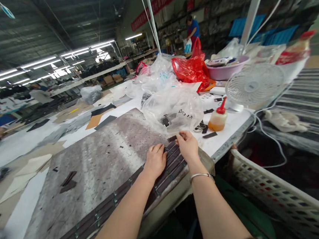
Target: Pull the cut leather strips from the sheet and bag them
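Long dark strips [109,204], crossed by small clips or ties, lie side by side along the near edge of a worn grey board [88,165]. My left hand [156,160] rests on the strips near their far end, its fingers bent and close together; anything under them is hidden. Just beyond it to the right, my right hand [186,146], with a bracelet on the wrist, pinches a small dark piece [172,138] at the strips' end. A few dark scraps [68,181] lie on the board.
Past my hands are clear plastic bags [174,106], a red bag [193,70], a glue bottle [217,119] with red cap, a purple basin [228,68] and a white fan [253,85]. A white basket [279,189] stands right of the table. A person [193,31] stands far back.
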`<state>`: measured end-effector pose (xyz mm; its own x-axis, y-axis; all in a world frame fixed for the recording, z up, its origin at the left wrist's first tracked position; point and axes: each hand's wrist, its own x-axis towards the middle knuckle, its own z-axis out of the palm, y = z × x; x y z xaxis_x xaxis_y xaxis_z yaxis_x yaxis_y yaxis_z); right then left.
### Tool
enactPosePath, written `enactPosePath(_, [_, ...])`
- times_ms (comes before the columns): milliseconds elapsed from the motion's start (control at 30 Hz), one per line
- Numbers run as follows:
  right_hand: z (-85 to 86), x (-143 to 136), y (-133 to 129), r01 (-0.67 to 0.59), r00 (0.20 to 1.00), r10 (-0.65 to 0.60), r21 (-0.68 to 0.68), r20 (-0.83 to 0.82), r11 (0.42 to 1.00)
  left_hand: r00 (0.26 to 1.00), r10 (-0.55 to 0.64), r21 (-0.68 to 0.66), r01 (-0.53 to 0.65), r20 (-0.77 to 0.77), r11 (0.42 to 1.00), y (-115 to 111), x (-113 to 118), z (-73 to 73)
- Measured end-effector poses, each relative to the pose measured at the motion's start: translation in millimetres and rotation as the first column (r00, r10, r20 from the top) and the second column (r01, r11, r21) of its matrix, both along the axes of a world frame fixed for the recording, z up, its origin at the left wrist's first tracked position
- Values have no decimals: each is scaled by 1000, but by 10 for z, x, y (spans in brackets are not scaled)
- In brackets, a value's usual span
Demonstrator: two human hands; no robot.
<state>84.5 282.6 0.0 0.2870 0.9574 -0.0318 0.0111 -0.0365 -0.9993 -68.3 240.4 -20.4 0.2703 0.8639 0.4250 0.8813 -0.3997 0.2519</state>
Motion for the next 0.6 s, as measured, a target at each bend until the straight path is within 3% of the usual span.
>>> enactPosePath(200, [-124, -67, 48, -35, 970, 36, -8, 242, 999, 996, 55, 29, -54, -74, 998, -76, 66, 2])
enactPosePath(367, [-105, -64, 115, -46, 888, 41, 1, 458, 999, 995, 67, 51, -63, -75, 997, -94, 47, 1])
enactPosePath(600, [-65, -51, 277, -134, 835, 158, -84, 527, 987, 996, 68, 44, -65, -56, 997, -85, 48, -12])
